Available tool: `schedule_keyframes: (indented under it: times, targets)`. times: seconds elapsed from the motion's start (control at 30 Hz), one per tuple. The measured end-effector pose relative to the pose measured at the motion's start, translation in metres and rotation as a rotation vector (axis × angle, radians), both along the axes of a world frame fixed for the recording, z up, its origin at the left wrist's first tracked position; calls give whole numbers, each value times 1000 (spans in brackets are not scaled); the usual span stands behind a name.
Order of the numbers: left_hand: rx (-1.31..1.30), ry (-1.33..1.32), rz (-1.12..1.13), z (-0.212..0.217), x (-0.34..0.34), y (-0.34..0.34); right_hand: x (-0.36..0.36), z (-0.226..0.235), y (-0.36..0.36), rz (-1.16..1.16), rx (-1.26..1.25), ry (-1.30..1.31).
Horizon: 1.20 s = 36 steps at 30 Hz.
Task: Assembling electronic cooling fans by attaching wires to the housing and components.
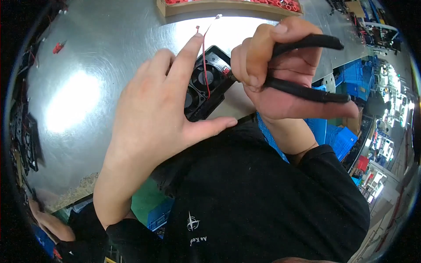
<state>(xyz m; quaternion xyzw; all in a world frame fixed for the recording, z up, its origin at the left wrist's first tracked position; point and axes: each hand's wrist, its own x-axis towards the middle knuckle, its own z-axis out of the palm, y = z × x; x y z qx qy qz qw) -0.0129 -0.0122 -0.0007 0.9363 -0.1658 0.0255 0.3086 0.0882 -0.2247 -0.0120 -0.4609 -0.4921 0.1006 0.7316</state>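
A black fan unit (215,59) with round fans lies on the metal table in front of me. Red and black wires (205,70) run up from it to a small white connector (219,16). My left hand (147,105) is spread along its left and near sides, thumb stretched out and index fingertip by the wires. My right hand (285,105) is closed around a hand tool with two black handles (302,90), probably pliers. The tool's head is mostly hidden by my fingers, beside a small red part (226,70) at the unit's right edge.
A cardboard tray (232,9) of red parts stands at the far edge of view. A small red piece (57,47) lies at far left, with black frames (30,140) nearer. Blue crates (342,142) are at right. Another person's arm (50,223) shows at lower left.
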Motion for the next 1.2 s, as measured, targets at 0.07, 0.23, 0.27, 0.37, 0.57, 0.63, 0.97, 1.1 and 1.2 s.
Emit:
schedule_keyframes:
  times: [0.07, 0.23, 0.27, 0.37, 0.57, 0.63, 0.97, 1.1, 1.2]
  targets:
    - [3, 63, 58, -3, -3, -3, -1, -2, 2, 38, -10, -46]
    - [18, 87, 59, -13, -4, -11, 3, 2, 6, 115, 3, 158]
    - [20, 88, 61, -11, -7, -13, 2, 2, 6, 117, 4, 160]
    - [67, 49, 106, -8, -10, -15, -1, 3, 8, 62, 3, 165]
    - [32, 40, 84, -11, -7, -11, -10, 8, 7, -64, -3, 154]
    - [29, 21, 97, -14, -9, -13, -14, 5, 7, -94, -1, 158]
    - [90, 32, 89, -9, -2, -9, -20, 2, 13, -290, 26, 140]
    - [94, -101, 52, -5, 4, 4, -15, 40, -6, -299, -364, 395]
    - [232, -313, -69, 4, 7, -5, -10, 76, -28, -473, -783, -238]
